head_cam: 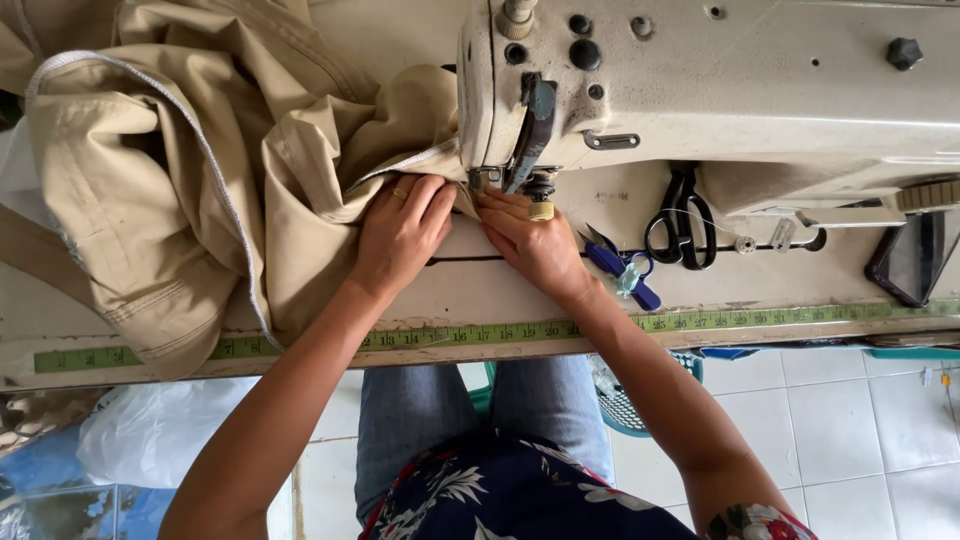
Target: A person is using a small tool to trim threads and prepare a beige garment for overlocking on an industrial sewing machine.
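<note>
A cream industrial sewing machine [720, 90] stands on a worn table [480, 290]. A bulky beige garment [180, 170] is heaped on the left, one edge running under the presser foot [485, 180]. My left hand [400, 235] lies flat on the beige cloth just left of the needle, fingers together, a ring on one finger. Right of the foot, my right hand [530, 240] presses the cloth edge with its fingertips against the machine's base.
Black scissors [682, 222] and blue-handled thread snips [622, 268] lie on the table right of my hands. A green measuring tape [700, 320] runs along the table's front edge. A dark flat object [912, 258] sits at far right. White bag [150, 430] and tiled floor below.
</note>
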